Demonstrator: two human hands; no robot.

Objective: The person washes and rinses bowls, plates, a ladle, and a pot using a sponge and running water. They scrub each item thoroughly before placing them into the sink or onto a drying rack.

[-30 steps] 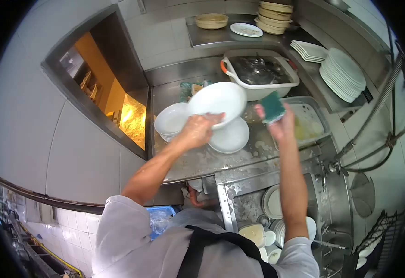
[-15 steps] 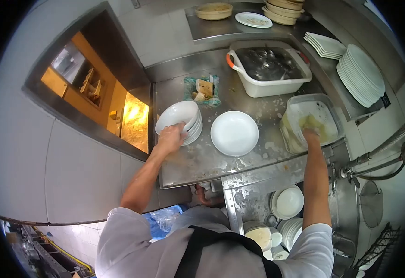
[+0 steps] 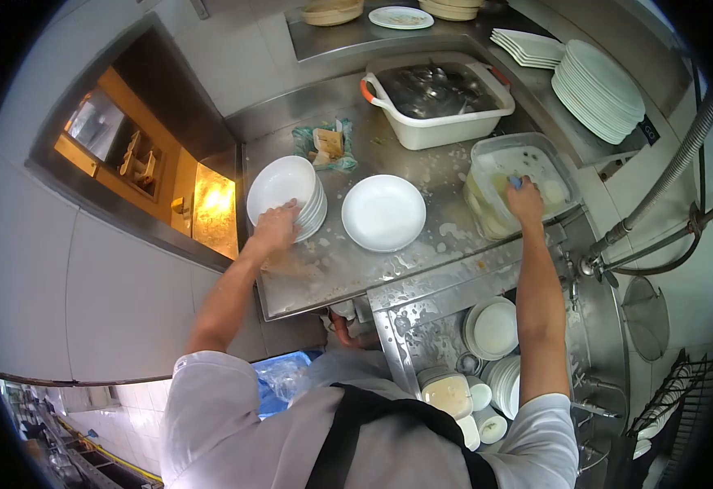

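Observation:
My left hand [image 3: 275,228] grips the near rim of the tilted top bowl [image 3: 279,189] on a stack of white bowls, fingers over its edge. Out of the soapy water in a clear plastic tub [image 3: 566,147], my right hand [image 3: 525,200] holds a small blue sponge [image 3: 517,182], mostly covered by the fingers. A round white plate [image 3: 383,213] lies on the steel counter between both hands. Behind the bowls is a small green-lined container [image 3: 347,160] with food scraps and a yellowish block.
A white basin [image 3: 453,131] of cutlery in dark water stands at the back. Stacked white plates [image 3: 597,94] sit on the right ledge. In the sink below are more plates [image 3: 495,328] and tubs. A spray hose [image 3: 658,191] hangs at right; a lit hatch [image 3: 214,208] opens at left.
My right hand has risen from the tub's water, and the blue sponge now shows in it. My left hand stays on the bowl. The whole view has shifted slightly.

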